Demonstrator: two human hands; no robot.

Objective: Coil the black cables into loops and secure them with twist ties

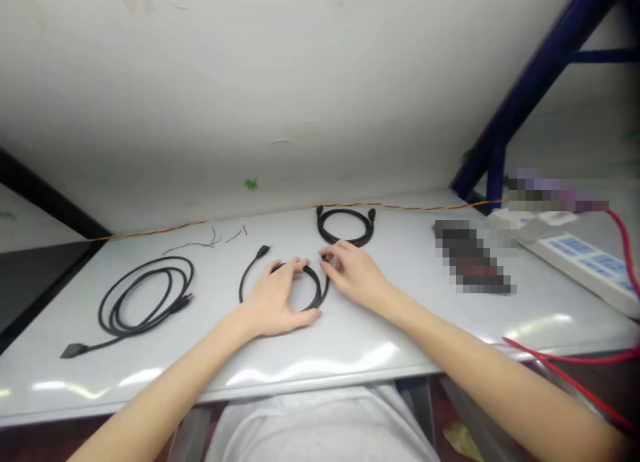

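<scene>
Both hands rest on a coiled black cable (pixel 317 290) at the middle of the white desk (pixel 350 345). Left hand (pixel 275 301) lies flat and open over the coil, and right hand (pixel 353 273) pinches the cable at the coil's right edge. A looser cable (pixel 145 301) lies well to the left and a power strip (pixel 583 262) to the right. Beyond the hands sits a third, neat coil (pixel 346 227), just before an orange wire (pixel 410 207).

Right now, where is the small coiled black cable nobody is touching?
In the head view, the small coiled black cable lies toward the back of the white tabletop, just beyond the right hand and before the thin orange wire along the wall.
</scene>
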